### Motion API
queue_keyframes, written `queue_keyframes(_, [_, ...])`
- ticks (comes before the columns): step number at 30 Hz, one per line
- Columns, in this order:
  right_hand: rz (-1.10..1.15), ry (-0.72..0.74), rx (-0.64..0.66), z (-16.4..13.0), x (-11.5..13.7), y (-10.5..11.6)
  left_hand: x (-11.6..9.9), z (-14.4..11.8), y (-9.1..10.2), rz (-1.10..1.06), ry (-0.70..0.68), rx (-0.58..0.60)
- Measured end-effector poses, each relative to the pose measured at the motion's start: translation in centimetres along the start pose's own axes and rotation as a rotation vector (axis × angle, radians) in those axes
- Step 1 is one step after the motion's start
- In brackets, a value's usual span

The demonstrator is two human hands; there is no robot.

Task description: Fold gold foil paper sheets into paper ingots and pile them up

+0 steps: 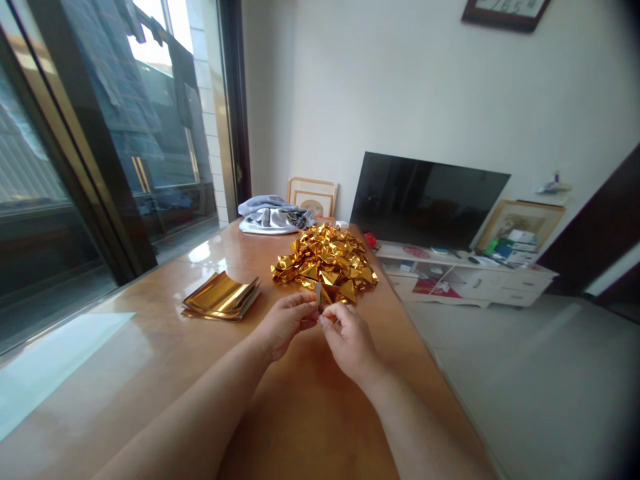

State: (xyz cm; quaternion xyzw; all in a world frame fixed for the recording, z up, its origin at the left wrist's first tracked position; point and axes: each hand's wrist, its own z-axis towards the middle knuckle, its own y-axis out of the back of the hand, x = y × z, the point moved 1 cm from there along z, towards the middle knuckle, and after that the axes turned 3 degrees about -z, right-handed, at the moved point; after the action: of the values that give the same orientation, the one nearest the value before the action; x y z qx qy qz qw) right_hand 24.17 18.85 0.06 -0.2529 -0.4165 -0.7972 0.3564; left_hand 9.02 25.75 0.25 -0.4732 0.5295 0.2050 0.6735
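**Both hands pinch one small gold foil piece, its long axis upright**

The fingertips of the left hand (286, 321) and the right hand (350, 341) meet over the middle of the tabletop (150, 373), and between them stands a small folded piece of gold foil (319, 298). Both hands are closed narrowly on it. The strip rises upward from the pinch, its pale back toward the camera, so its long axis runs roughly upright and away from the person. Neither hand is clearly nearer; the piece sits at the seam between them, with the left thumb and forefinger holding a little higher.

Just beyond the fingers, toward the far right edge, lies a heap of folded gold pieces (326, 263), close behind the held one. Left of the hands, well apart, a stack of flat gold sheets (221, 298) rests with its edges curled up.

The lower part of the held piece is hidden inside the fingers, and its fold shape is too small to make out.
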Motion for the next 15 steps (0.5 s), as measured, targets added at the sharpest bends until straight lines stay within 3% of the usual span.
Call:
queue_keyframes(6, [0.076,0.008,0.039,0.0,0.3,-0.1,-0.1,-0.1,-0.6,0.027,-0.033,0.009])
queue_keyframes(11, [0.23,-0.142,-0.075,0.1,-0.5,-0.4,0.1,0.3,-0.1,-0.024,-0.013,-0.135])
queue_keyframes(15, [0.259,-0.236,-0.149,0.4,-1.4,-0.5,0.3,0.6,0.5,-0.04,0.003,-0.157])
